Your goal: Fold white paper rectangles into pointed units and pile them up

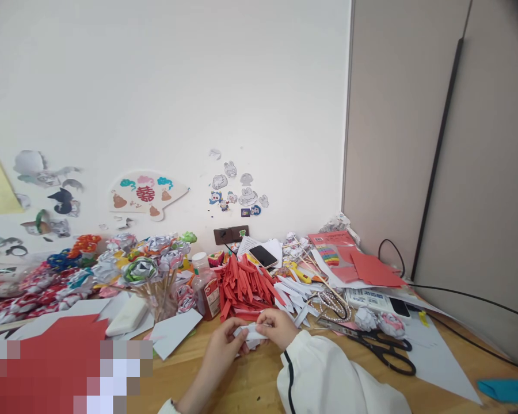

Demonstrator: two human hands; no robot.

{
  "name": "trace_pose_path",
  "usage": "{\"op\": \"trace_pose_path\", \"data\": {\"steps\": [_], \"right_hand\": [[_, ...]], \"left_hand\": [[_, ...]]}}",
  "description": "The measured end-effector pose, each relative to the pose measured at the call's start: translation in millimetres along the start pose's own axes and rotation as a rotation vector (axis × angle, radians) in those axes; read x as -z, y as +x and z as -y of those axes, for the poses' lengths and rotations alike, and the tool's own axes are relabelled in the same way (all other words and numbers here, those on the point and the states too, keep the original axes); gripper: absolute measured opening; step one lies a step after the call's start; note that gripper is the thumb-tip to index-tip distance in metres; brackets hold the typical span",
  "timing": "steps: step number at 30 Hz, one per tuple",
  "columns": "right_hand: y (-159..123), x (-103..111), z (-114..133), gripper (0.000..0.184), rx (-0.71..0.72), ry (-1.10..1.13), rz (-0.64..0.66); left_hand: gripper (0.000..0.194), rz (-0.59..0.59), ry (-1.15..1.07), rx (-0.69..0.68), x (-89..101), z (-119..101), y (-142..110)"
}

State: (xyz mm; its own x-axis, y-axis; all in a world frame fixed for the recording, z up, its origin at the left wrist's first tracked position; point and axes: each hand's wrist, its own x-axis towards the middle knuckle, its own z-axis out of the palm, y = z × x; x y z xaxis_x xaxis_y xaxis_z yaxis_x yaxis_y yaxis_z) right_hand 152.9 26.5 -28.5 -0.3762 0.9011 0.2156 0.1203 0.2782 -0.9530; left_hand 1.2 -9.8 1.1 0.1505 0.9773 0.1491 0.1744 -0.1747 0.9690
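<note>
Both hands meet over the front of the wooden table, pinching a small piece of folded white paper (252, 333) between them. My left hand (228, 340) grips its left side with thumb and fingers. At the right end, my right hand (277, 328) has its fingers closed on the same paper. Just beyond the hands lies a heap of red folded paper strips (244, 287). Beside it on the right are white folded paper strips (296, 296). The paper's underside is partly hidden by the fingers.
Black-handled scissors (386, 348) lie to the right. A bottle (206, 290) of reddish liquid stands behind my left hand, near a bundle of wooden sticks (160, 299). Paper flowers (140, 267) pile up at the left. A phone (263, 256) rests at the back; red paper sheets (47, 345) lie left.
</note>
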Motion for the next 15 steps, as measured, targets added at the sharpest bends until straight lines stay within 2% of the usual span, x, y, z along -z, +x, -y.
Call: {"op": "trace_pose_path", "data": {"steps": [6,15], "right_hand": [[0,1,1,0.017,0.022,-0.017,-0.015],[4,0,-9,0.025,-0.010,0.067,0.097]], "left_hand": [[0.031,0.028,-0.086,0.081,0.7,8,4],[0.022,0.026,-0.067,0.023,1.2,9,3]]}}
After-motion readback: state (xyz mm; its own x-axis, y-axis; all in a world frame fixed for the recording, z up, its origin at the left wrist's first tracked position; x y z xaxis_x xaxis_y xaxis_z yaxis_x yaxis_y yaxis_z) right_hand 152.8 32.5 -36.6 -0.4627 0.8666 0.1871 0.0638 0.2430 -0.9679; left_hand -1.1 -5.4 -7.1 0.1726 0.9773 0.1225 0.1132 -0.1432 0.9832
